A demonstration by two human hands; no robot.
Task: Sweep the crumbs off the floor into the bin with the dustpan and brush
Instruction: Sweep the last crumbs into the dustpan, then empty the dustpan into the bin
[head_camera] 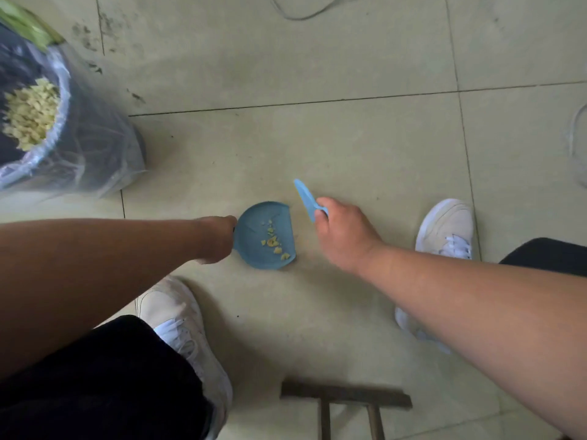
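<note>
A small blue dustpan [254, 236] lies on the tiled floor, its straight lip facing right. Several yellow crumbs [273, 242] sit inside it near the lip. My left hand [217, 238] grips its handle, which the fist hides. Just right of the pan, my right hand [341, 231] holds a blue brush [305, 196] by its handle, the brush pointing up and left, lifted clear of the pan. The dark bin [66, 131], lined with a clear plastic bag, stands at the upper left and holds a heap of yellow crumbs [31, 112].
My white shoes are planted at the lower left [178, 315] and the right [448, 230]. A dark wooden stool frame [346, 398] lies near the bottom edge. A thin cable [301, 14] loops at the top, and a clear round object [576, 144] shows at the right edge.
</note>
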